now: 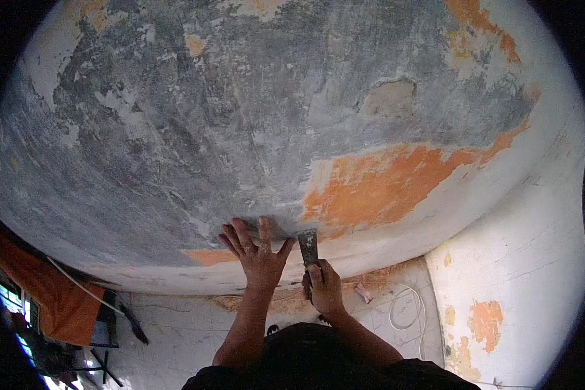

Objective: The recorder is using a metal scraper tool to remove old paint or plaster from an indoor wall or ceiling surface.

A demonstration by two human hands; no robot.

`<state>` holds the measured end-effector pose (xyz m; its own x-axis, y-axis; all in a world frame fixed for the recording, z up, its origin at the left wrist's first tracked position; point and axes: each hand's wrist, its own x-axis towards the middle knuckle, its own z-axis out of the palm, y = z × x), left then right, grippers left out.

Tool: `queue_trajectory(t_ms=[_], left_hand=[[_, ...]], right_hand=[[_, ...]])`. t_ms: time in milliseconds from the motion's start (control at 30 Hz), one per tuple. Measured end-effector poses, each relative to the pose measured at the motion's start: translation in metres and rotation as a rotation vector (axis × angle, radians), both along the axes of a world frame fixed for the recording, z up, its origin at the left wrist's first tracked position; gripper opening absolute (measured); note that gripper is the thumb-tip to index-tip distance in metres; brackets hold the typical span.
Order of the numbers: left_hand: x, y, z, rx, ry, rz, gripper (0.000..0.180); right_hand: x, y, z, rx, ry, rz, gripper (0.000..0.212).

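Note:
A wall (240, 130) with large grey scraped areas, orange patches and white paint fills most of the view. My left hand (257, 252) lies against its lower part with the fingers spread, the palm toward the surface. Just to its right, my right hand (325, 286) is closed round the handle of a scraper (308, 246). The scraper's flat, stained blade points up and its tip is at the wall, close below the large orange patch (377, 188). Part of the handle is hidden by my fingers.
The tiled floor (169, 318) shows below, with orange-brown debris along the wall's foot. A coiled white cable (406, 309) lies at right. An orange cloth (45, 292) and a pale pole (84, 286) are at lower left. A side wall (513, 260) adjoins at right.

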<state>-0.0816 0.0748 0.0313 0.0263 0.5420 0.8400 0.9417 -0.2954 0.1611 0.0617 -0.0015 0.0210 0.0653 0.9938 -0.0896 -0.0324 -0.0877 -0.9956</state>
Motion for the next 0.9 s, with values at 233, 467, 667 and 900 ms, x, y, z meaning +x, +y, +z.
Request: queue_trajectory(t_ms=[233, 467, 667, 900], left_hand=[[-0.001, 0.001, 0.002, -0.014, -0.012, -0.012, 0.097], [-0.001, 0.001, 0.003, -0.018, -0.031, -0.030, 0.099], [-0.002, -0.004, -0.001, -0.016, -0.017, -0.034, 0.100], [-0.006, -0.002, -0.003, -0.045, 0.024, 0.000, 0.100]], right_hand=[[-0.003, 0.002, 0.006, 0.048, 0.036, -0.031, 0.030], [-0.005, 0.006, 0.029, 0.049, 0.178, 0.012, 0.026], [-0.007, -0.003, 0.043, 0.026, 0.133, 0.017, 0.026], [-0.009, -0.001, 0.037, 0.043, 0.197, 0.058, 0.030]])
